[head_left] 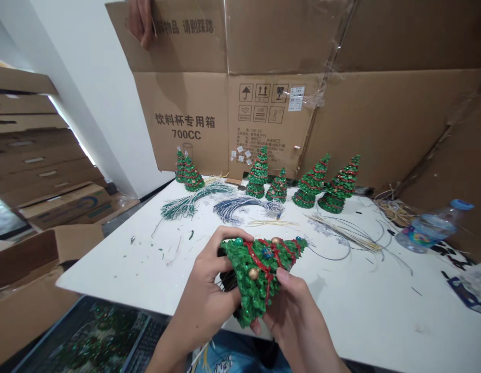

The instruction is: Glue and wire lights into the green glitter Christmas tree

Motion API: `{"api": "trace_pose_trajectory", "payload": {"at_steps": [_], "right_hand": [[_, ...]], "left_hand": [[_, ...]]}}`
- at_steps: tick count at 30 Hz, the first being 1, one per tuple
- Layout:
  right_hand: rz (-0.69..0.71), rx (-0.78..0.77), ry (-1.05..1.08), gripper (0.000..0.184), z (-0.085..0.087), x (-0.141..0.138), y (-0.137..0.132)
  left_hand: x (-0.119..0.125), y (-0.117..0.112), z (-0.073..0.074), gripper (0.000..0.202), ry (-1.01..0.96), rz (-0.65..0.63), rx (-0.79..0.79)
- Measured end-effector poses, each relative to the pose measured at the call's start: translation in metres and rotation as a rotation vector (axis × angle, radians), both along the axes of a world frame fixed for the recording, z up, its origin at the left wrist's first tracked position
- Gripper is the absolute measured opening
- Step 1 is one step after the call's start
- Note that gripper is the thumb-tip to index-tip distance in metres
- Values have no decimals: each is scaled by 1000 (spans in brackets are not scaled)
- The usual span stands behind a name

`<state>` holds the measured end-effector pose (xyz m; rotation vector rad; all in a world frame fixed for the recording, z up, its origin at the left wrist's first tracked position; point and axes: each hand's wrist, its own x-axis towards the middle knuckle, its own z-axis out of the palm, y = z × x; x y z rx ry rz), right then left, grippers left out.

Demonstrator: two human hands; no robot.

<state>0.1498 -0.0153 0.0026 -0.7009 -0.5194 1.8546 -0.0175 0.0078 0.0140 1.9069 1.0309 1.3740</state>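
Note:
A small green Christmas tree ornament [250,285] with red garland and gold and blue baubles lies on its side between my hands, tip pointing right. My left hand [211,282] grips its base end, fingers curled at the dark opening, where thin wires show. My right hand [292,305] holds the side nearer the tip, thumb on the red garland. The ornament is above the front edge of the white table [147,274]. Beyond it lie a bundle of green wires [181,207] and a bundle of blue and white wires [240,207].
Several finished-looking trees, one here [258,173], stand along the back against a cardboard wall [271,46]. At right are loose pale wires [349,233] and a water bottle [430,228]. A crate of trees [96,336] sits lower left. Another person's hand [141,23] hangs over the cardboard.

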Motion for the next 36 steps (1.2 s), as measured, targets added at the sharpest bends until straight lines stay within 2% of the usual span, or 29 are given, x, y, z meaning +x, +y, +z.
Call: {"api": "trace_pose_trajectory", "payload": {"at_steps": [12,22,27,32,36], "right_hand": [[-54,-24,55,84,-2,-3,-3],[-17,30,4,81,-13,1,2],[-8,23,9,79,-10,-1,2],[-37,-27,28,83,-3,-2,-2],[-26,-38,29,76,5,1,-6]], "left_hand": [[0,0,-1,11,-11,-15,-2],[1,-3,6,19,-7,-55,42],[-1,-2,6,14,6,-74,25],[-6,-4,8,20,-5,-149,-69],[-11,-6,10,21,-6,-196,-96]]}}
